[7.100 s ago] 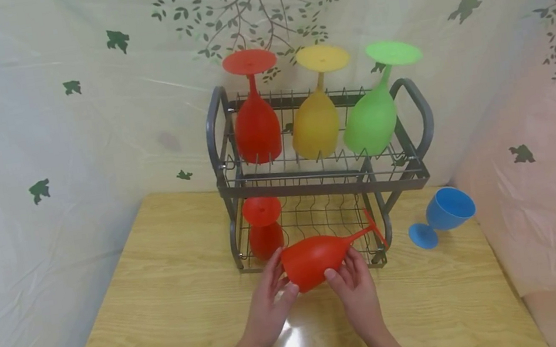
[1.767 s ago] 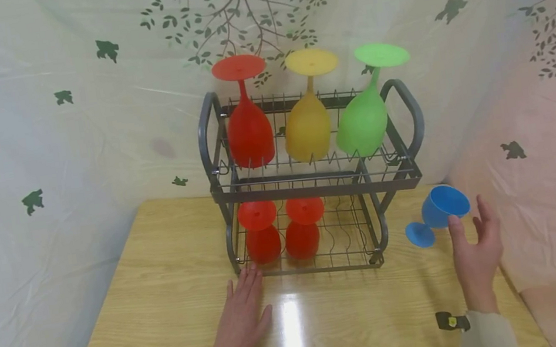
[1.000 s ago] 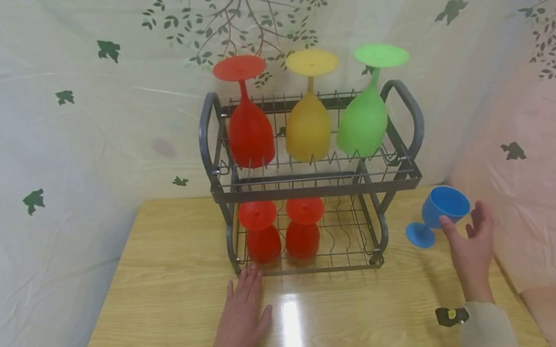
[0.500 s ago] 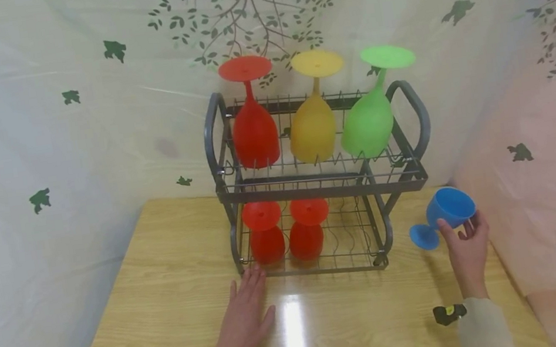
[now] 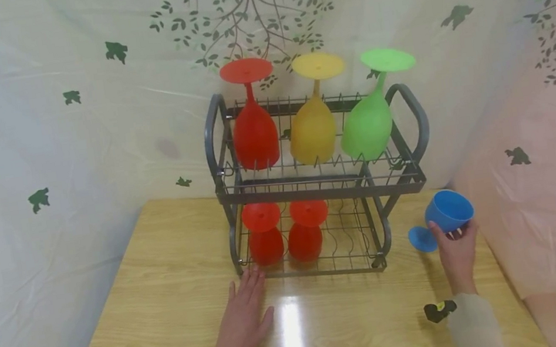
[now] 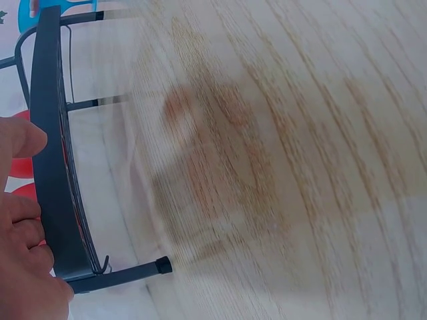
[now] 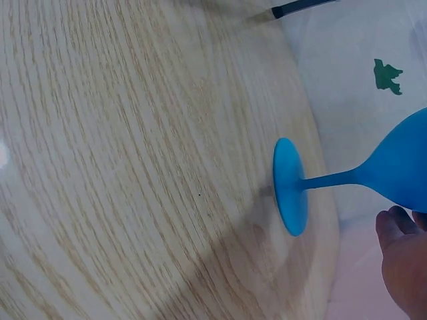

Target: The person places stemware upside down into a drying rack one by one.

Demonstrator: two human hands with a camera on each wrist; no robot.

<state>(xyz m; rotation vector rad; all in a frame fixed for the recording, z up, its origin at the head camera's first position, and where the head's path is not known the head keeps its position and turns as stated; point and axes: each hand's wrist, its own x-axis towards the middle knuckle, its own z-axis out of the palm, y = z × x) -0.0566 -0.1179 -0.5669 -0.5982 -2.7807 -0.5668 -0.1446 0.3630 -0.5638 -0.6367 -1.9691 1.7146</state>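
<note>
A blue plastic wine glass (image 5: 449,212) stands mouth-up on the table, right of the dish rack. My right hand (image 5: 458,255) is at its bowl, thumb on the near-left side and the other fingers curled at its right and underside. The right wrist view shows the glass's foot (image 7: 291,187) on the wood and fingertips at the bowl. My left hand (image 5: 243,326) lies with fingers extended, fingertips at the lower front rail of the black two-tier dish rack (image 5: 323,191). In the left wrist view, the left hand (image 6: 23,220) is against the rack's dark bar (image 6: 57,153).
Upside down on the top tier stand a red glass (image 5: 255,135), a yellow glass (image 5: 312,130) and a green glass (image 5: 367,125). Two red glasses, one (image 5: 267,246) beside another (image 5: 306,240), sit on the lower tier's left. A patterned sheet (image 5: 66,150) hangs behind the table (image 5: 164,272).
Since the oldest frame, the red glass both hands held now sits inverted on the lower tier. My left hand moved to the rack's front; my right hand reached the blue glass and closed in on its bowl.
</note>
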